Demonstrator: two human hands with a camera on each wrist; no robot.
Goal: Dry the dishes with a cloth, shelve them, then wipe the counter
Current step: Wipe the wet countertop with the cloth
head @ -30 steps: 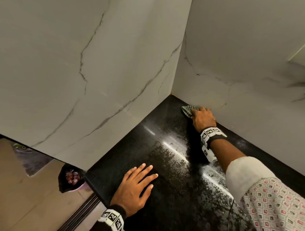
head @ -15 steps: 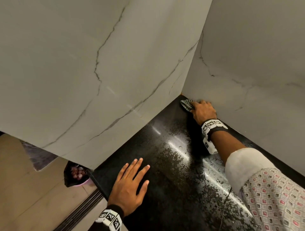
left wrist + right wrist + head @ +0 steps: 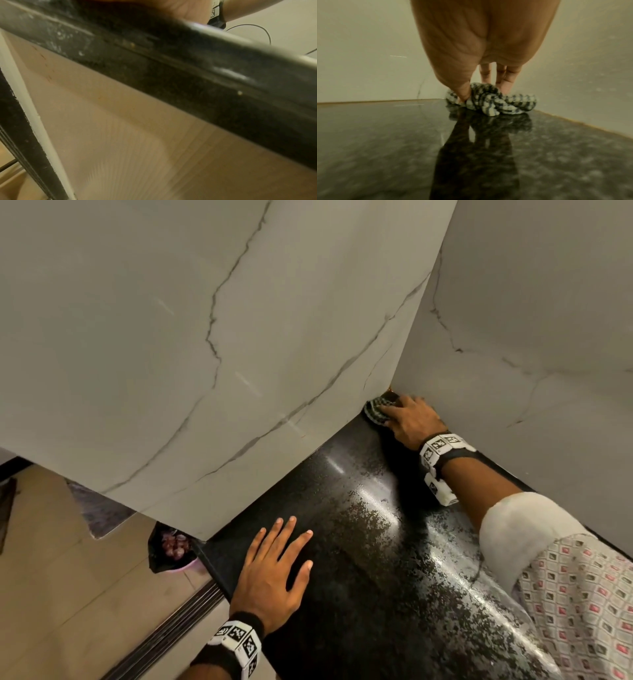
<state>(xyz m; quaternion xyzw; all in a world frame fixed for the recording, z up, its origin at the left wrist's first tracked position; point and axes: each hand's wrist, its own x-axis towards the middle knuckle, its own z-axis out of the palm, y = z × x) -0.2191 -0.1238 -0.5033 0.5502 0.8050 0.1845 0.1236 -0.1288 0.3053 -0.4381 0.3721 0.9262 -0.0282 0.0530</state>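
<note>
On the floor at the far left, below the table's end, a small pink bin lined with a black bag stands just beside the marble-look wall panel, and a dark metal track runs along the floor under the table's edge. The black speckled table stretches from the near edge back into a corner where two pale veined walls meet; its polished top shows streaks of glare.

The left hand lies flat on the near left part of the table, palm down, fingers straight and spread, holding nothing; a band with black-and-white markers wraps its wrist. The left wrist view shows mostly the table's dark rounded edge and the beige cabinet front beneath it, blurred.

Further right and far back, the checked cloth sits bunched on the table in the very corner, touching or almost touching both walls. The right hand is on top of it, thumb and fingers curled down into the folds and gripping it against the surface; in the right wrist view the crumpled cloth shows under the fingertips, with its reflection in the glossy top. The right forearm reaches in along the right-hand wall, its patterned sleeve rolled back.
</note>
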